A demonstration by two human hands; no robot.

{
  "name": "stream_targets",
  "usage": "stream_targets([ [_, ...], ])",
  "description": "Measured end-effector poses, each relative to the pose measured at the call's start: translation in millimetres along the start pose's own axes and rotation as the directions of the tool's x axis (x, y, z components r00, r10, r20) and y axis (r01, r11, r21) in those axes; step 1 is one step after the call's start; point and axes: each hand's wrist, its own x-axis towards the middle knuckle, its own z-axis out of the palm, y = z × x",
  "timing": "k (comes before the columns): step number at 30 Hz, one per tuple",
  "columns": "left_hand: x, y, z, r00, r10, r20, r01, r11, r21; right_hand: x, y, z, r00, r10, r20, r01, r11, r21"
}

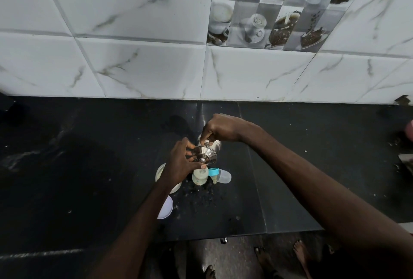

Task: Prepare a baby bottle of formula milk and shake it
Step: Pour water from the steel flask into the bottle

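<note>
Both hands on a tilted steel jug (215, 144) over the open baby bottle (199, 178) on a black counter (312, 144).
Right hand (221, 127) comes in from above, fingers curled tight round the jug's handle at the top. Left hand (178, 162) is curled round the rim of the jug lid (206, 154), thumb tip by the knob, just above the bottle mouth. The hands are close together, with only the jug between them. The bottle stands upright and uncapped, directly under the lid edge; can't tell if anything is pouring. The blue ring with teat (213, 171) and clear cap (225, 176) lie just right of the bottle. An open tin (160, 173) sits partly under the left wrist, with a white plastic lid (166, 208) nearer the counter's front edge.
</note>
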Motion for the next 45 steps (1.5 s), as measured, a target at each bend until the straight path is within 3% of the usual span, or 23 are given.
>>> stream_targets([
  [24, -1.8, 0.6, -2.1, 1.0, 0.006, -0.018, -0.007, 0.997, -0.076, 7.0, -1.3, 1.1, 1.0, -0.011, -0.007, 0.011, 0.999, -0.047],
  [45, -2.0, -4.7, -3.8, 0.999, 0.012, -0.032, -0.013, 0.999, -0.036, 7.8, -3.4, -2.0, 1.0, -0.014, 0.012, 0.015, 0.998, -0.056],
])
